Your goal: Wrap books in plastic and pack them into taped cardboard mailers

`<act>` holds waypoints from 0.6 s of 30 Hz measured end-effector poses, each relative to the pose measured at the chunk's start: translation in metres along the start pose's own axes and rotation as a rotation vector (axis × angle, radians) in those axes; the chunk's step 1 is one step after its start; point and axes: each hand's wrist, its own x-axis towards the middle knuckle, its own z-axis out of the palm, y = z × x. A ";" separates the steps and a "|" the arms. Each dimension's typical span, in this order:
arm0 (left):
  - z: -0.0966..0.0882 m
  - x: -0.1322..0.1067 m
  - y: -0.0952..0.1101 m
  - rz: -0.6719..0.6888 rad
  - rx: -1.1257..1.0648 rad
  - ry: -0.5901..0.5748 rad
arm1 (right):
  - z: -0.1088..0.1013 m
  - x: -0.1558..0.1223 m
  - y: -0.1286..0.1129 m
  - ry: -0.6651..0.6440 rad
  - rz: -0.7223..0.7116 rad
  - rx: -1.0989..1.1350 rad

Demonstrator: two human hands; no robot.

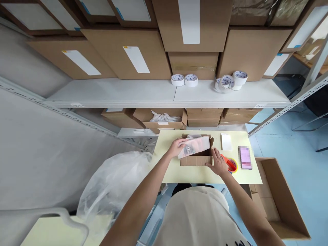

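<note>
My left hand [176,147] grips the left end of a flat, pale pink package [195,147], tilted over an open cardboard box [196,160] on the pale yellow table [174,175]. Some white material shows inside the box behind the package. Resting against the box's right side is my right hand [218,162], its fingers stretched out and holding nothing. Just right of that hand lies an orange tape dispenser [230,164] with a yellow-rimmed roll. Farther right are a white card or small box [226,141] and a blurred pinkish-purple item [245,158].
Rolls of tape [191,80] stand on the white shelf [123,90] behind the table, under stacked cartons [196,65]. A large open carton [279,201] sits on the floor to the right. Clear plastic sheeting [112,181] bulges at the left.
</note>
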 end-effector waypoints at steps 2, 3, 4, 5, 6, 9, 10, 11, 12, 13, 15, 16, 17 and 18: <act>0.006 0.005 -0.006 0.005 0.049 -0.015 | 0.000 0.000 0.001 -0.015 0.002 0.009; 0.008 0.008 -0.009 0.001 0.075 -0.025 | 0.000 0.001 0.001 -0.023 0.010 0.011; 0.011 0.009 -0.011 -0.009 0.100 -0.032 | 0.000 0.001 0.001 -0.029 0.018 0.013; 0.014 0.011 -0.013 -0.022 0.123 -0.035 | 0.000 0.002 0.001 -0.032 0.023 0.016; 0.018 0.012 -0.015 -0.033 0.143 -0.035 | 0.000 0.002 0.001 -0.032 0.024 0.021; 0.030 0.016 -0.018 -0.046 0.168 -0.027 | 0.001 0.004 0.004 -0.020 -0.001 0.049; 0.035 0.016 -0.019 -0.046 0.170 -0.025 | 0.002 0.004 0.005 -0.015 -0.007 0.060; 0.039 0.016 -0.019 -0.048 0.175 -0.023 | 0.003 0.005 0.007 -0.011 -0.010 0.071; 0.044 0.015 -0.019 -0.051 0.184 -0.020 | 0.003 0.005 0.008 -0.008 -0.008 0.084; 0.047 0.013 -0.018 -0.054 0.194 -0.019 | 0.004 0.005 0.008 -0.006 -0.004 0.099; 0.052 0.007 -0.013 -0.054 0.215 -0.018 | 0.005 0.005 0.009 0.003 0.007 0.142; 0.053 0.002 -0.011 -0.045 0.234 -0.009 | 0.006 0.005 0.010 0.011 0.014 0.171; 0.053 -0.004 -0.009 -0.027 0.260 0.013 | 0.006 0.005 0.010 0.023 0.019 0.208; 0.051 -0.011 -0.007 -0.005 0.289 0.054 | 0.006 0.005 0.011 0.043 0.024 0.251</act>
